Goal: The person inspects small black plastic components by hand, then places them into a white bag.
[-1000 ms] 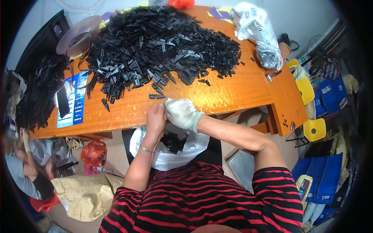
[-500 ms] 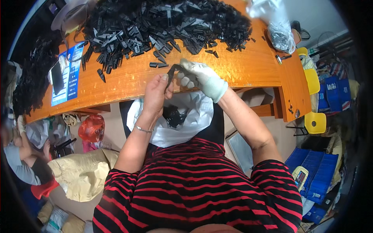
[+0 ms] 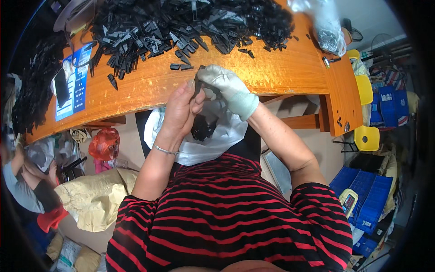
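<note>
Over the table's front edge, my two hands meet around a small black plastic piece (image 3: 198,85). My bare left hand (image 3: 181,105) pinches its near side between thumb and fingers. Wearing a whitish glove, my right hand (image 3: 225,86) is closed on the other side and covers part of it, so its full shape is hidden. Below them a white sack (image 3: 195,157) stands open at my lap, with several black pieces (image 3: 204,127) inside. A large heap of black, wedge-shaped plastic pieces (image 3: 154,34) covers the far part of the table, and a few loose ones (image 3: 181,67) lie nearer my hands.
The wooden table (image 3: 290,81) holds a blue printed sheet (image 3: 81,93) with a dark phone (image 3: 61,88) at left. A clear plastic bag (image 3: 328,34) sits far right. Yellow chairs (image 3: 366,138) and blue folded bags (image 3: 369,199) stand right. Another person's arm (image 3: 18,161) shows at left.
My hands have drawn closer together around the black piece, and less of it shows. The whole view has shifted slightly; the heap looks the same.
</note>
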`<state>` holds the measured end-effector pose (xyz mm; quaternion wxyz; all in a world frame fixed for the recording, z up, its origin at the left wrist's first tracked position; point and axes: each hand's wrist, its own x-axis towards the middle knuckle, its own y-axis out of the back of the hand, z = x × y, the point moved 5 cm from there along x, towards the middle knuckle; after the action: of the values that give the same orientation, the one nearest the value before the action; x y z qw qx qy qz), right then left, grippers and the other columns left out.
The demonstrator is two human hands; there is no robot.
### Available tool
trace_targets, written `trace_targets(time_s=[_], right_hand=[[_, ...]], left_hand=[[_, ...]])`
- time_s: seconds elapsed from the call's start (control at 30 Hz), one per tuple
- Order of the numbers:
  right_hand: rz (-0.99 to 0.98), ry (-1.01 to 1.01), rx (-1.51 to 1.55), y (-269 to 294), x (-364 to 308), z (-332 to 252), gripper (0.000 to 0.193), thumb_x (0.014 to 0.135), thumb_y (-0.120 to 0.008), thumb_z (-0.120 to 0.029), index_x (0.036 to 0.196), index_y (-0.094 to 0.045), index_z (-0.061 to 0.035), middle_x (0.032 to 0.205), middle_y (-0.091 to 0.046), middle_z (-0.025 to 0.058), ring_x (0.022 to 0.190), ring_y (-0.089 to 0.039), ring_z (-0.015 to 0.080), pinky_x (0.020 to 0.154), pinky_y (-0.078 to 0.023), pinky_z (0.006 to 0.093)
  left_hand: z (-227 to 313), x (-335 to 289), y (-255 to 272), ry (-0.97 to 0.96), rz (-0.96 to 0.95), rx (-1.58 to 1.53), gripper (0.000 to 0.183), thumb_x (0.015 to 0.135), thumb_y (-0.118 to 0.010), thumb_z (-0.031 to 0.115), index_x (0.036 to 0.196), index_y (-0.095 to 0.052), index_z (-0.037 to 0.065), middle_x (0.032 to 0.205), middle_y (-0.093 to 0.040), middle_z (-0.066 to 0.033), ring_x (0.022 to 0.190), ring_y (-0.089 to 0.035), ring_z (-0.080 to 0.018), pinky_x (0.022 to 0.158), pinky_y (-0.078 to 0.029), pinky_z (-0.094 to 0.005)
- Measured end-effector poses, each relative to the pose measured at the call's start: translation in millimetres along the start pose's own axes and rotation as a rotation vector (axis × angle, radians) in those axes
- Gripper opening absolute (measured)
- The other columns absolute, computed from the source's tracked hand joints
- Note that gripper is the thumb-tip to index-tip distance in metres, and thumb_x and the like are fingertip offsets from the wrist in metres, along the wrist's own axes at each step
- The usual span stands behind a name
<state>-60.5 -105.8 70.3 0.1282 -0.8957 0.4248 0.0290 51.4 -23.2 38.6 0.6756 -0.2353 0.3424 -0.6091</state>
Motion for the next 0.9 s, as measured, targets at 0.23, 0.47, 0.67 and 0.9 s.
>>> trace_targets(time_s=[0.23,0.47,0.67,0.9], right_hand=[[-0.124,-0.076,-0.176,-7.6,-12.8,-11.8,0.052,0.094,-0.071,-0.033,0.132,-0.059,-0.0002,0.091,-0.067,0.0025,0.082,-0.063,0.0117,0.074,-0.050,0.0265],[0.099,0.150,-0.722,-17.8,-22.3,-16.2,0.067,0.093,-0.070,-0.038,0.142,-0.051,0.0024,0.079,-0.067,0.0071,0.070,-0.065,0.0162,0.068,-0.052,0.0297],[0.134,-0.090,-0.147,1.9,6.0,11.9,0.024,0.098,-0.063,-0.012,0.118,-0.067,0.0019,0.081,-0.067,0.0006,0.067,-0.059,0.0070,0.061,-0.050,0.0222],[0.127,0.170,-0.768,73.1,7.3,4.3,0.025,0.096,-0.065,-0.025,0.104,-0.074,-0.0035,0.085,-0.073,0.0102,0.076,-0.069,0.0210,0.072,-0.054,0.0322]], left_hand=[[-11.5,2.9,15.9,0.061,0.065,-0.055,0.028,0.109,-0.048,0.032,0.106,-0.059,0.006,0.073,-0.052,0.0004,0.059,-0.040,-0.0067,0.055,-0.033,-0.0206],[-1.5,12.4,27.7,0.007,0.209,-0.053,0.030,0.109,-0.049,0.032,0.106,-0.060,0.004,0.072,-0.052,0.0013,0.057,-0.040,-0.0069,0.052,-0.032,-0.0213],[-13.4,-1.3,6.2,0.076,0.031,0.012,0.027,0.109,-0.047,0.029,0.110,-0.058,0.005,0.073,-0.050,0.0008,0.056,-0.039,-0.0069,0.052,-0.031,-0.0211],[-22.0,-32.7,39.7,0.084,0.148,0.741,0.018,0.104,-0.056,0.018,0.110,-0.064,0.003,0.090,-0.070,-0.0099,0.072,-0.066,-0.0172,0.063,-0.050,-0.0279]])
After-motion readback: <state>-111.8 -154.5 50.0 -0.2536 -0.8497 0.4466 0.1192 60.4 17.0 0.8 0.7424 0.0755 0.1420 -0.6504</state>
